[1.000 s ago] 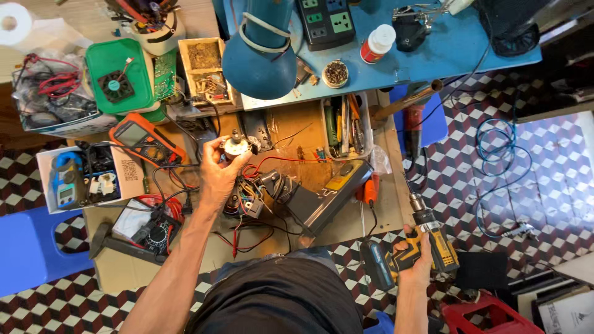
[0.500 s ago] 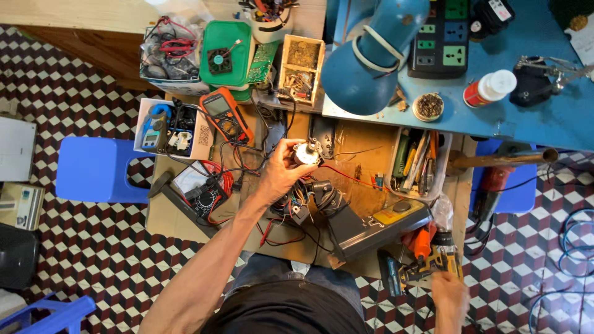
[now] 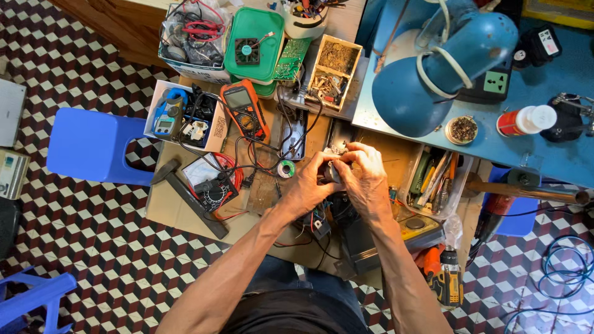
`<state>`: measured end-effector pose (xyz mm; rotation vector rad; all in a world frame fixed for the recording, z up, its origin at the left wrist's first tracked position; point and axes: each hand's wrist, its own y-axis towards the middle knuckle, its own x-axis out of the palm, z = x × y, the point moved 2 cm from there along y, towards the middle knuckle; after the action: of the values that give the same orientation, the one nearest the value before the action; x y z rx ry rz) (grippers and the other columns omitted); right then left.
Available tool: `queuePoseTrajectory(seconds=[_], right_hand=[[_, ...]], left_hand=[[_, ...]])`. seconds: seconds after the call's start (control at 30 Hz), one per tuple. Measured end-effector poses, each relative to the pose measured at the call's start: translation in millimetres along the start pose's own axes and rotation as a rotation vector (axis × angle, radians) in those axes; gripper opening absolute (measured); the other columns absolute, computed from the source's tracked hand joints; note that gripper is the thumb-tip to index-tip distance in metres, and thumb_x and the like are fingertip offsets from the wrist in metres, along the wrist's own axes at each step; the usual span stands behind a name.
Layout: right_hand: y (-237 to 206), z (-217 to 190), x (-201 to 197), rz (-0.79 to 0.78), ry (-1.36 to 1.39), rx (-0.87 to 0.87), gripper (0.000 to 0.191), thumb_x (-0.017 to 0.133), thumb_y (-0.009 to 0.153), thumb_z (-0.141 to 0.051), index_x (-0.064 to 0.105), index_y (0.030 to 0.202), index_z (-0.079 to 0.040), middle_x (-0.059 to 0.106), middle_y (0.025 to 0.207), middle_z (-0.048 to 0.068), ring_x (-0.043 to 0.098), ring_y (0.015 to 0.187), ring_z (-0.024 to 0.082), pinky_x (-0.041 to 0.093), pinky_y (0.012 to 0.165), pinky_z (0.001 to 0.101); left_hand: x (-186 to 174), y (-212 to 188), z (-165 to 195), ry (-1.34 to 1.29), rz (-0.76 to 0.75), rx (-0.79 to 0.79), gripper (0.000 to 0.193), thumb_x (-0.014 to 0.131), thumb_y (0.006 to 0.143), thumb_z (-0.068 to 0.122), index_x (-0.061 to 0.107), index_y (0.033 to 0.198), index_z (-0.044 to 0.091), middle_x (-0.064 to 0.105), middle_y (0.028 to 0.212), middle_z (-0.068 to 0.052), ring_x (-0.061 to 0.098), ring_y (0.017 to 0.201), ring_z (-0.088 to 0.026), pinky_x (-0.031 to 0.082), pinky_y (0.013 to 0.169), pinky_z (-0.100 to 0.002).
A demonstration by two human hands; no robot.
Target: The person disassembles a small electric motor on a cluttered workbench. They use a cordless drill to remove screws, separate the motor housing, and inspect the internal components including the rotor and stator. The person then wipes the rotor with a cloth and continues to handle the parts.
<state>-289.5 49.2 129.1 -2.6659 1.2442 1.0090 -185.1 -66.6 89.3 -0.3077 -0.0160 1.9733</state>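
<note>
while both hands meet over the tabletop (image 3: pixel 185 210), a small dark part (image 3: pixel 334 171) sits between them.
left hand (image 3: pixel 309 185) and right hand (image 3: pixel 365 176) fingers clenched on it, beside the solder spool (image 3: pixel 285 168), below the blue lamp (image 3: pixel 433 74).

right hand (image 3: pixel 366 179) off the cordless drill (image 3: pixel 447 281), now joined with left hand (image 3: pixel 307 188) on the small part (image 3: pixel 334 170)

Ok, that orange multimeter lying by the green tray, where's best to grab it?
Take the orange multimeter across its long sides at mid-body, coming straight down from above. It lies flat, face up, slightly tilted, and its rubbery casing gives a wide parallel grip. Avoid its lower end, where black leads trail off and tangle.
</note>
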Motion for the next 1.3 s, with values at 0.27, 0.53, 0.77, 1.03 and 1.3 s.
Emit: queuePoseTrajectory(seconds=[0.27,0.53,0.77,1.03,1.3], right_hand=[[-13,13,21,-0.014,0.169,0.218,0.014,0.074,0.093,-0.014,0.070,0.102,-0.003,0.066,0.126,0.015,0.063,0.117,0.026,0.051,0.100,0.0367],[-25,76,34,0.351,0.720,0.680,0.017,0.071,0.097,-0.013,0.071,0.106,0.001,0.070,0.130,0.008,0.063,0.110,0.013,0.050,0.097,0.0282],[-30,124,47,-0.076,0.046,0.801,0.030,0.066,0.099,-0.024,0.072,0.118,-0.001,0.076,0.103,0.017,0.071,0.093,0.021,0.053,0.085,0.0346],[-43,131,89,-0.656,0.031,0.380,0.023,0.069,0.088,-0.020,0.077,0.105,-0.006,0.075,0.098,0.017,0.072,0.088,0.035,0.056,0.078,0.0436],[-29,164,138,-0.822,-0.201,-0.118,0.018,0.066,0.085,-0.019,0.078,0.098,-0.013,0.072,0.085,0.017,0.068,0.075,0.040,0.053,0.063,0.0499]], left_hand=[[-14,0,2,0.194,-0.042,0.063,0.054,0.079,0.084,0.018,0.051,0.131,0.013,0.073,0.109,-0.019,0.074,0.104,-0.038,0.060,0.079,-0.044],[-22,0,-17,-0.070,0.062,-0.163,0.059,0.085,0.083,0.023,0.053,0.130,0.006,0.074,0.113,-0.014,0.074,0.102,-0.023,0.060,0.086,-0.036],[-29,-23,-36,-0.699,0.283,-0.561,0.063,0.078,0.086,0.022,0.047,0.136,0.000,0.069,0.118,-0.011,0.066,0.104,-0.015,0.053,0.092,-0.029],[-19,-45,-32,-0.605,0.536,-0.480,0.057,0.075,0.091,0.024,0.047,0.137,0.004,0.065,0.115,-0.008,0.060,0.104,-0.013,0.048,0.092,-0.028],[-21,-47,-40,-0.605,0.580,-0.500,0.053,0.077,0.094,0.024,0.051,0.135,0.002,0.056,0.100,-0.005,0.051,0.093,-0.013,0.042,0.084,-0.027]])
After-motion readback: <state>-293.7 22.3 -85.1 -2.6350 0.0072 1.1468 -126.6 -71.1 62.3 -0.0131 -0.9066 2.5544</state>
